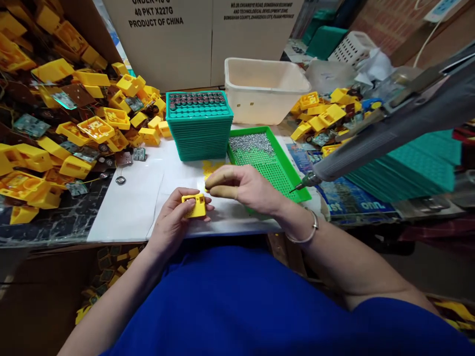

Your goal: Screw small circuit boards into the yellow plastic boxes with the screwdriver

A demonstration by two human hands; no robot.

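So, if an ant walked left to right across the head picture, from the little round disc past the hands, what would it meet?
Disc → left hand with its yellow case → right hand → screwdriver.

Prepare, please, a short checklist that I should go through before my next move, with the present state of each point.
1. Left hand has a firm-looking grip on the yellow case: ok, held between thumb and fingers.
2. Right hand holds a part: cannot tell, the fingertips are close together and hide it.
3. Gray driver in hand: not ok, neither hand holds it; its tip points down over the green tray.
4. Small metal pieces available: ok, heaped at the tray's far end.
5. Teal tray stack upright: ok, it stands beside the green tray.
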